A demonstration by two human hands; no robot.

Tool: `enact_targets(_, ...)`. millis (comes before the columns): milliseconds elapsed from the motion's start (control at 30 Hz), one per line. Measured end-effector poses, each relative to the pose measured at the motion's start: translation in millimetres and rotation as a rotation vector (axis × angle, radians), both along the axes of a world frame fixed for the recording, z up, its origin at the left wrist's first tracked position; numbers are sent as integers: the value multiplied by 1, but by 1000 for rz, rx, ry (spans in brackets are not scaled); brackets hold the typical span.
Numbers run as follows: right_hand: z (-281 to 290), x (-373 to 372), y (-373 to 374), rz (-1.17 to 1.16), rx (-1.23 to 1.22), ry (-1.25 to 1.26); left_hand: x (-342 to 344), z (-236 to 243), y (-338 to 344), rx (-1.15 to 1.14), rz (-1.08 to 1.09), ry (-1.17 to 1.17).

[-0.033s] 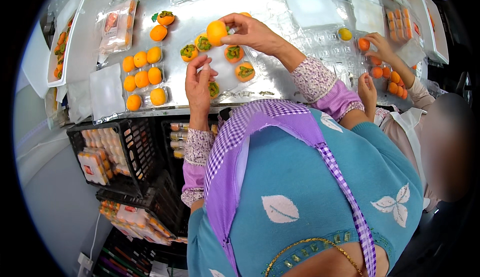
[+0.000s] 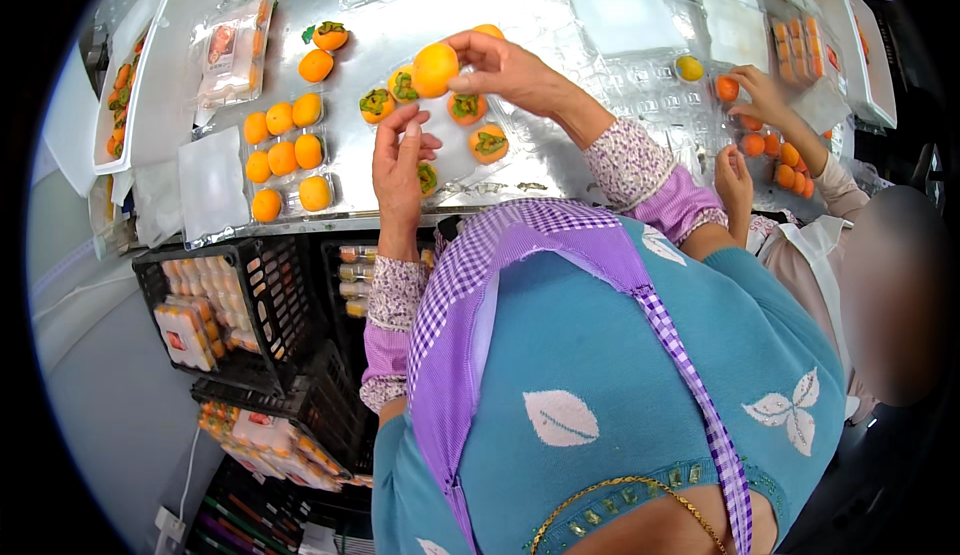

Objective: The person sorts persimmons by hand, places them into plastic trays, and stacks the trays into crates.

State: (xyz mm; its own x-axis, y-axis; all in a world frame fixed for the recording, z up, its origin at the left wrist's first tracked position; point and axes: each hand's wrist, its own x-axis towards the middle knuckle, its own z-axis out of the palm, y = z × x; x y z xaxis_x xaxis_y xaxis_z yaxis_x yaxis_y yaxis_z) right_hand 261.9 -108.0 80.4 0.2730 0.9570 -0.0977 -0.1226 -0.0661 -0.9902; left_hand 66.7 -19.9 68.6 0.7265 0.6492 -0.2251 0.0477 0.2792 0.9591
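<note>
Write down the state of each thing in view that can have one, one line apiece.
Right grip, closed on a persimmon
Left grip, open, holding nothing
Front-right loose persimmon, leafy end up
Fruit tray, open, partly filled
Labelled pack, closed, filled
Left white box, open, holding fruit
Upper black crate, loaded with packs

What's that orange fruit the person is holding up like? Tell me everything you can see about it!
The round, smooth-skinned orange fruit looks whole and a bit shiny, brighter where light hits it. Its rounded, bare side faces us; I can't clearly see its stem end. The person's bare right hand pinches it on its right side, between thumb and fingers. It seems to be lifted above the shiny silver metal table, partly covering a green-capped orange fruit behind it.
</note>
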Motion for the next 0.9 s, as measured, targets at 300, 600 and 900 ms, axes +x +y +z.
enact_targets(300, 20, -13, -35, 44, 74, 107, 23, 19, -7, -143, -111, -214)
enact_targets(600, 18, -24, -42, -81, 87, -283, 25, 21, -21, -65, -127, -225)
enact_targets(900, 5, 29, -39, -274, 35, -654, 19, 5, -10, 98, -67, -99)
